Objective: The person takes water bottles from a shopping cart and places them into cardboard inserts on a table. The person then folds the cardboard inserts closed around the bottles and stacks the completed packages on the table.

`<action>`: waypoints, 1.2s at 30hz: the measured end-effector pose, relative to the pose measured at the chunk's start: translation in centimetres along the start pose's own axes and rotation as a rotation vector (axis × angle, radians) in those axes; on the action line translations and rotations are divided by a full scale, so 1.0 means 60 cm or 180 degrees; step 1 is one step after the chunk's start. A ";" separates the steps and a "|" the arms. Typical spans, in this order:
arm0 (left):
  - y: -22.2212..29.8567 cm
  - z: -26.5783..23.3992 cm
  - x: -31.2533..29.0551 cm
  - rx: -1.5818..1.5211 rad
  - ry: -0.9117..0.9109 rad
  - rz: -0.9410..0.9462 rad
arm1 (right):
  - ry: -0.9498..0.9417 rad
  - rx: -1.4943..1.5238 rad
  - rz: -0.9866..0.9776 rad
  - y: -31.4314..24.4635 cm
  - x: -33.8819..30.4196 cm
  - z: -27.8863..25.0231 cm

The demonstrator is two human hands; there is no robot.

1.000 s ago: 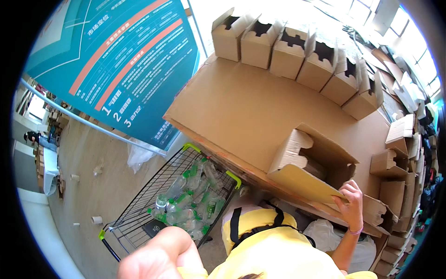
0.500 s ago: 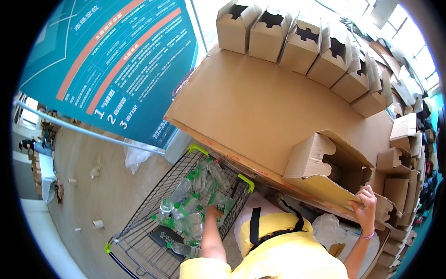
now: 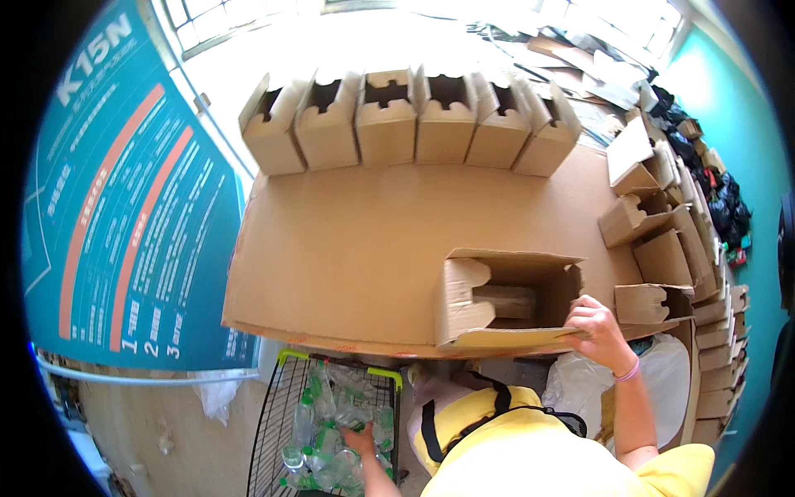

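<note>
My left hand (image 3: 359, 439) reaches into a black wire shopping cart (image 3: 265, 418) at the lower left. Its fingers look spread over clear plastic bottles (image 3: 335, 470) with green caps, touching them; none is visibly lifted. My right hand (image 3: 591, 326) is closed on the near flap of an open cardboard box (image 3: 465, 302), by its right corner. This box lies on its side at the near edge of a large cardboard-covered surface (image 3: 356, 248), its opening toward me. A dark hollow and a cardboard piece show inside.
Several open upright boxes (image 3: 387, 132) stand in a row along the far edge. More boxes (image 3: 638, 219) are stacked at the right. A blue banner (image 3: 141, 215) stands at the left. White plastic sacks (image 3: 571, 385) lie below the near edge.
My view has turned to the right and levelled, so the whole scene shifts. My left hand stays among the bottles, its fingers now more visible. My right hand keeps hold of the flap.
</note>
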State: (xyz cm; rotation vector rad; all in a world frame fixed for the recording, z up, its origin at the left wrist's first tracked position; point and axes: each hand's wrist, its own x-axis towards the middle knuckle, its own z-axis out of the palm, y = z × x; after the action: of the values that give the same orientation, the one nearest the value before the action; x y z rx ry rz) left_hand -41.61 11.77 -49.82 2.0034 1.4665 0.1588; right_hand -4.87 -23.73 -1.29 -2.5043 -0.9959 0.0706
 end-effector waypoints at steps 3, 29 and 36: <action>0.090 -0.104 0.029 -0.0754 0.0115 -0.0026 | 0.0042 0.0009 0.0025 0.004 -0.012 -0.002; 1.071 -0.157 -0.201 0.2562 -0.3501 0.4190 | 0.1252 0.0490 -0.0243 0.061 -0.078 0.025; 0.986 -0.030 -0.178 0.3387 -0.4068 0.4498 | 0.1263 0.0646 -0.0581 0.070 -0.076 0.038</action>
State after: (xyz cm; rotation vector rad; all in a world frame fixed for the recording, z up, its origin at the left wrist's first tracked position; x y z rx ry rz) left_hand 1.68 -7.09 -12.60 2.5308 -0.9644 -1.2771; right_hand -6.04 -28.59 -5.63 -2.1208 -0.9855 -0.3499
